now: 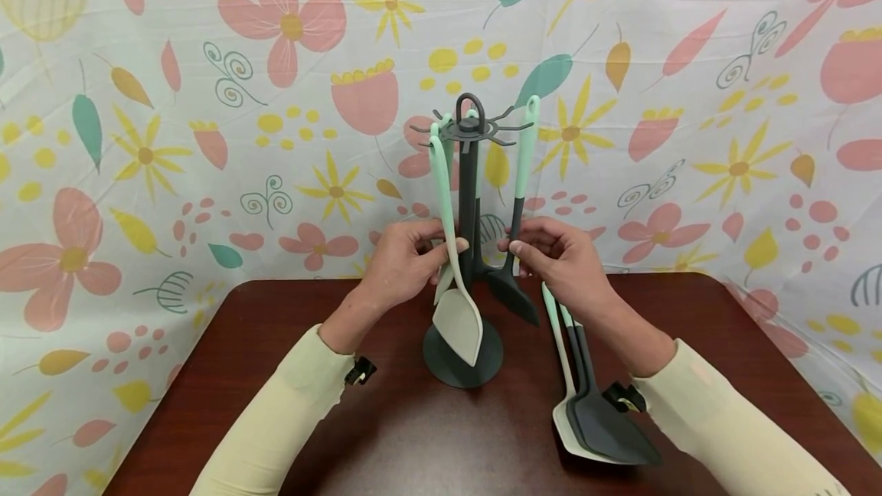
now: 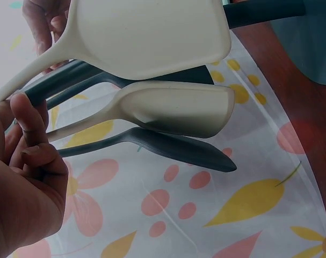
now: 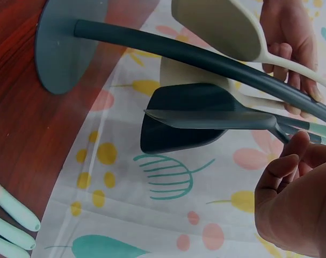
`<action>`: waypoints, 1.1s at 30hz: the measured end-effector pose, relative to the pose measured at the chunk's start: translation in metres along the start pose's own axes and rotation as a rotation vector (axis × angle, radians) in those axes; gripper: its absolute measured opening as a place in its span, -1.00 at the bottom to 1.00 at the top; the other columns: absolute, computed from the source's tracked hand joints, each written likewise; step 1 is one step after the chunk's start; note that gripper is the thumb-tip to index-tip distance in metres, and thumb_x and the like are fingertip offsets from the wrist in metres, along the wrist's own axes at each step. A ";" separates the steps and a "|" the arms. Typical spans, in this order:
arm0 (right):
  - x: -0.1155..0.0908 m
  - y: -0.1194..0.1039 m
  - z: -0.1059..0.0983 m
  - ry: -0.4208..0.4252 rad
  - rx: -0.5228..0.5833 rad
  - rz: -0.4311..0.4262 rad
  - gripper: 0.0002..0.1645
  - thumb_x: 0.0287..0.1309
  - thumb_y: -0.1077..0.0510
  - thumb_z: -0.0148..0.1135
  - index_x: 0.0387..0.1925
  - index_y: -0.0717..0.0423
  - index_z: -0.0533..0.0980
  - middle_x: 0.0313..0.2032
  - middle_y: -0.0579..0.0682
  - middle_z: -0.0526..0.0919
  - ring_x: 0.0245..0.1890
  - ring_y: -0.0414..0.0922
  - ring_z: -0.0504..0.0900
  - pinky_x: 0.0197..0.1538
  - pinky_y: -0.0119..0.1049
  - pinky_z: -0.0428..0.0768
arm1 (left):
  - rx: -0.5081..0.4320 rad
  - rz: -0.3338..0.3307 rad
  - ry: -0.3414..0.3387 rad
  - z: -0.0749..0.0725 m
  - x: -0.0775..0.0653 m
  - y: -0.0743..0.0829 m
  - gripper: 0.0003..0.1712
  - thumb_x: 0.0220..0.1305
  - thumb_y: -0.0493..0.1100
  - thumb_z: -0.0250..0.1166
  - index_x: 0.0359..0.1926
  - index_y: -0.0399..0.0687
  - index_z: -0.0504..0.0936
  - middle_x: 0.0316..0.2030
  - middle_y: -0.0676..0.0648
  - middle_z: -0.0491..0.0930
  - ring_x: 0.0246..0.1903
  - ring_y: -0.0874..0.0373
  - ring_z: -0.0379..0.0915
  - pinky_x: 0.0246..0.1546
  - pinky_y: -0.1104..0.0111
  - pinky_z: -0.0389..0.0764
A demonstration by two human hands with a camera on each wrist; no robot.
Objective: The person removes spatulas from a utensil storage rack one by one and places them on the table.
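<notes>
"Your right hand (image 1: 558, 255)?"
"Pinching a dark utensil (image 1: 514, 295) beside my rack (image 1: 468, 197), near the back edge of the table (image 1: 389, 435)."
"Left hand (image 1: 403, 262)?"
"Fingers partly hidden behind the cream spatula (image 1: 462, 325); I can't tell its grip."

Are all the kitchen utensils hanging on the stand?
No, several utensils lie overlapping on the table, to the right of the stand.
</notes>
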State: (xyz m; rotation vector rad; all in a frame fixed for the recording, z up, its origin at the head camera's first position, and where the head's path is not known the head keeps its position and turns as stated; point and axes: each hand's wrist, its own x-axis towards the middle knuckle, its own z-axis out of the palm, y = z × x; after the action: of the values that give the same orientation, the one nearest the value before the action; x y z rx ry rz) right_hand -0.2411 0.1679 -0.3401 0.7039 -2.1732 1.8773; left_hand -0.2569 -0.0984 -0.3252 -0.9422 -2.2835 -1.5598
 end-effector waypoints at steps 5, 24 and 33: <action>-0.002 0.003 -0.003 0.000 0.036 0.007 -0.79 0.49 0.28 0.28 0.05 0.33 0.60 -0.10 0.03 0.84 -0.46 -0.02 0.62 -0.42 -0.31 0.63 | -0.004 -0.007 -0.003 0.000 0.000 0.000 -0.89 0.43 -0.06 0.45 -0.14 0.05 0.82 -0.69 -0.03 0.50 -0.66 -0.17 0.48 -0.60 0.22 0.54; -0.011 0.007 -0.021 -0.043 0.040 0.009 -0.75 0.49 0.32 0.27 0.07 0.42 0.59 -0.12 0.08 0.83 -0.32 -0.15 0.74 -0.29 -0.29 0.72 | -0.021 -0.009 -0.002 0.000 -0.001 0.000 -0.89 0.45 -0.06 0.44 -0.11 0.07 0.83 -0.69 -0.03 0.51 -0.69 -0.01 0.46 -0.61 0.23 0.52; -0.020 0.005 -0.032 -0.028 -0.030 0.038 -0.77 0.48 0.28 0.30 0.03 0.38 0.60 -0.09 0.00 0.83 -0.33 -0.17 0.72 -0.27 -0.32 0.70 | -0.025 -0.007 -0.002 0.000 -0.001 0.000 -0.87 0.45 -0.10 0.44 -0.06 0.03 0.82 -0.68 -0.03 0.52 -0.69 -0.01 0.45 -0.62 0.23 0.52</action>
State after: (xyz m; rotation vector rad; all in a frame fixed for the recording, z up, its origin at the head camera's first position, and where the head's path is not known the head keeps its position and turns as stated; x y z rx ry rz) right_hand -0.2316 0.2039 -0.3477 0.6917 -2.2425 1.8593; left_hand -0.2561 -0.0986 -0.3255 -0.9436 -2.2763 -1.5938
